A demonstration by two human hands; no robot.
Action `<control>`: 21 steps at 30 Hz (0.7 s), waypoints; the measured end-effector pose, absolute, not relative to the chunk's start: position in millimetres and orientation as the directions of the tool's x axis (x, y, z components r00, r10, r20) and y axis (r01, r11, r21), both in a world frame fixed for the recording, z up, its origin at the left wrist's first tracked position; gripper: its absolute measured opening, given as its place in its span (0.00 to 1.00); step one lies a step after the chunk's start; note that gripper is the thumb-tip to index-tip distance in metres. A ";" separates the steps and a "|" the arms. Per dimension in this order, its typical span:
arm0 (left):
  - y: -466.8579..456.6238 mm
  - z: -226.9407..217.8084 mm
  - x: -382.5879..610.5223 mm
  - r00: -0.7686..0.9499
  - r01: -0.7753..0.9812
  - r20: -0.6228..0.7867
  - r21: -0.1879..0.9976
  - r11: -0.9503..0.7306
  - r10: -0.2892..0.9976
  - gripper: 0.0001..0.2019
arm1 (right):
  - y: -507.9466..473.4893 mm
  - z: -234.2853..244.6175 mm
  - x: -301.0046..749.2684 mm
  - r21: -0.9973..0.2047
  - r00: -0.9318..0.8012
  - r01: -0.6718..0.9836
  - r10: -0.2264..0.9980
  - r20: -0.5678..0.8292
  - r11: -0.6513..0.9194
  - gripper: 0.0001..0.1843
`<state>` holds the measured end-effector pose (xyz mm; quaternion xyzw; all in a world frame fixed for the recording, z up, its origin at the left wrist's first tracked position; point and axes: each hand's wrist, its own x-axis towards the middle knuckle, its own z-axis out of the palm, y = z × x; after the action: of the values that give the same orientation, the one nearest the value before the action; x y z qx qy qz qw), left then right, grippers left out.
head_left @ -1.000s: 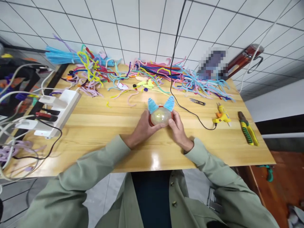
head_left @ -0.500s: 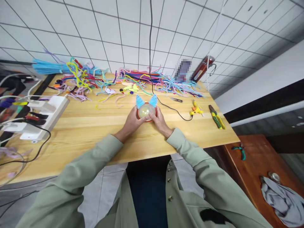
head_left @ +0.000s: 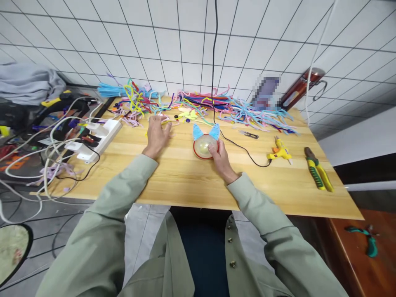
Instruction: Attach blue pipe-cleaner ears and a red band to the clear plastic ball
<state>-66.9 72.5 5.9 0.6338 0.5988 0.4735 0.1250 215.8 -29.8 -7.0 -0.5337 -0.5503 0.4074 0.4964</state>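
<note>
A clear dome with a red rim and two blue pipe-cleaner ears (head_left: 204,142) sits on the wooden table (head_left: 185,177). My right hand (head_left: 218,159) holds its near right edge, fingers curled round it. My left hand (head_left: 157,133) has left the dome and lies out to the left with its fingers spread over loose pipe cleaners (head_left: 161,117) near the pile's front edge. I cannot see anything gripped in it.
A heap of coloured pipe cleaners (head_left: 216,105) runs along the table's back. A small snipper (head_left: 249,134), yellow glue gun (head_left: 279,151) and yellow-green pliers (head_left: 318,175) lie right. A white power strip (head_left: 99,138) with cables sits left.
My left hand let go of the dome and reached left and forward to the pipe cleaners. My right hand stays on the dome. The camera swung left.
</note>
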 end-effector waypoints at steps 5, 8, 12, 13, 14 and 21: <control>97.0 -1.4 -82.0 -0.137 0.725 0.332 0.676 -0.134 0.933 0.03 | -29.2 -6.6 215.4 -0.977 0.052 0.183 0.991 0.124 0.112 0.44; 99.1 0.4 -87.2 -0.177 0.711 0.380 0.688 -0.149 0.908 0.04 | -28.9 -7.4 215.1 -0.979 0.055 0.181 0.992 0.110 0.098 0.45; 99.6 6.2 -99.8 -0.284 0.677 0.515 0.705 -0.211 0.809 0.07 | -29.4 -7.4 216.0 -0.975 0.051 0.192 0.992 0.120 0.108 0.45; 99.3 6.2 -102.2 -0.287 0.682 0.530 0.698 -0.219 0.798 0.06 | -29.3 -7.3 215.8 -0.975 0.051 0.195 0.991 0.121 0.109 0.45; 98.8 5.2 -103.8 -0.276 0.692 0.533 0.688 -0.218 0.800 0.06 | -29.1 -7.2 215.3 -0.974 0.052 0.197 0.991 0.123 0.110 0.45; 103.3 -14.1 -106.1 -0.142 0.776 0.404 0.612 -0.152 0.904 0.06 | -26.0 -8.5 210.2 -0.964 0.063 0.245 0.991 0.122 0.103 0.48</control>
<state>-106.1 103.3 -14.1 0.6499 0.6462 0.3917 0.0815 210.2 -26.0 -8.5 -0.5470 -0.5648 0.3865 0.4821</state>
